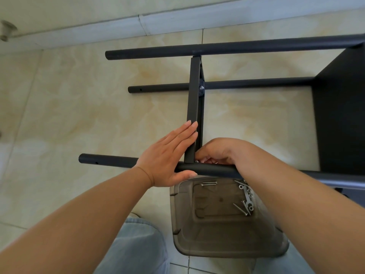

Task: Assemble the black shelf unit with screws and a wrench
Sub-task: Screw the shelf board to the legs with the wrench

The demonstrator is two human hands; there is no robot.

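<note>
In the head view, the black shelf unit (335,107) lies on its side on the tiled floor (79,95). The left hand (167,155), fingers straight, presses flat against its upright shelf panel (192,107). The right hand (219,153) curls at the joint with the near pole (110,161); what it grips cannot be told. Near, a smoky plastic tray (217,244) holds screws (240,209) and a wrench (246,196).

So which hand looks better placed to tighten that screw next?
The right hand: its curled fingers are already at the joint where the crossbar meets the near tube. The left hand lies flat, bracing the crossbar.
</note>
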